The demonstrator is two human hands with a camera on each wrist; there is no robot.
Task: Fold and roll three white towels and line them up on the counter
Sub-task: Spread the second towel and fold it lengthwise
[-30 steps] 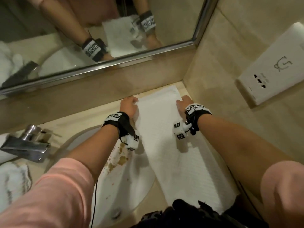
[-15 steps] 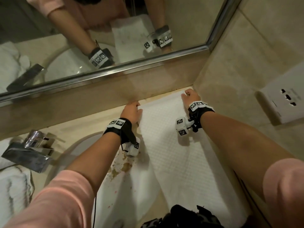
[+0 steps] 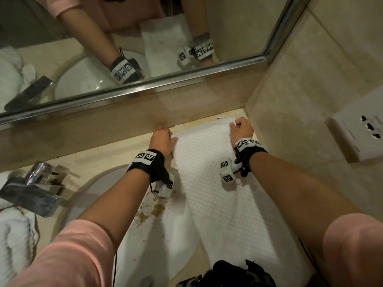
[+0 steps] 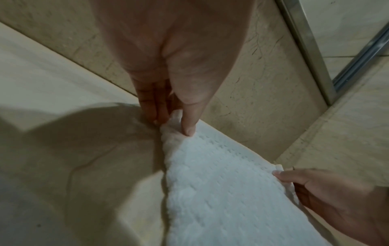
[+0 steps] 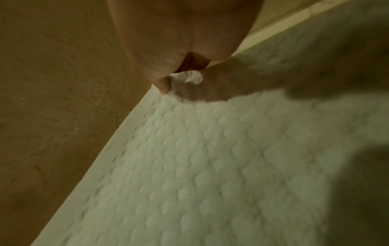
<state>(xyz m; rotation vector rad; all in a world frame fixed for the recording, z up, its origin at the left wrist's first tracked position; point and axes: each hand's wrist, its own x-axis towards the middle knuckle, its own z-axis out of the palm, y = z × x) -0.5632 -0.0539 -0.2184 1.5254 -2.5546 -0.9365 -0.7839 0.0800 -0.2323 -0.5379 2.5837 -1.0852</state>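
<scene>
A white waffle-textured towel (image 3: 209, 183) lies lengthwise on the beige counter, its far end near the back wall and its near end hanging toward me. My left hand (image 3: 162, 139) pinches the towel's far left corner (image 4: 179, 128) between thumb and fingers. My right hand (image 3: 241, 128) pinches the far right corner (image 5: 189, 78), lifted slightly off the counter. A small label shows at the towel's far edge (image 3: 224, 118). Another white towel (image 3: 12, 235) lies bunched at the far left beside the tap.
A white sink basin (image 3: 157, 235) with brown stains sits left of the towel. A chrome tap (image 3: 31, 189) stands at the left. The mirror (image 3: 124, 44) runs along the back wall. A wall socket (image 3: 358, 127) is on the right wall, close by.
Both hands slid forward along the towel's edges from its middle to the far corners and took hold of them. The camera view shifted slightly right.
</scene>
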